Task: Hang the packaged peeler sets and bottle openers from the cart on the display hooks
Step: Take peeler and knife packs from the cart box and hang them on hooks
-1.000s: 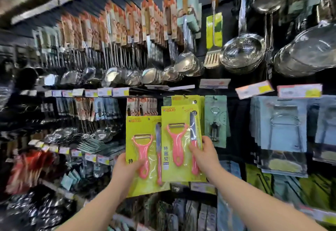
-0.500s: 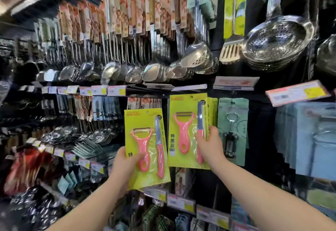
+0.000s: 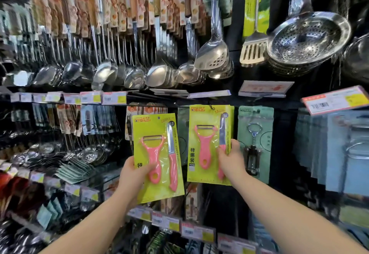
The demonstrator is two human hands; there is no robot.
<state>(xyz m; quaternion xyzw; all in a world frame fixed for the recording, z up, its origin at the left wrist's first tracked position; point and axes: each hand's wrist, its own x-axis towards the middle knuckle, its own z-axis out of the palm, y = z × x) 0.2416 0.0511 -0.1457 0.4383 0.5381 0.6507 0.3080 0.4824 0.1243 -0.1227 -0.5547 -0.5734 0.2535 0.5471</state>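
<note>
My right hand (image 3: pixel 229 159) has carried its yellow-green carded peeler set with the pink peeler and pink-handled knife (image 3: pixel 209 145) up since a second ago, and now the card's top edge sits right at the dark display hook (image 3: pixel 210 107), flush against the matching yellow cards already hanging behind it. I'd say it's on or about to seat, though I can't see whether the hole has taken the hook. The fingers are clamped on the card's lower right edge. Just right of that hand hangs a pale green carded corkscrew-style bottle opener (image 3: pixel 254 145). My left hand (image 3: pixel 133 175) grips the second yellow-green peeler set (image 3: pixel 157 157) by its lower left corner, held lower and away from the rack, waiting its turn.
</note>
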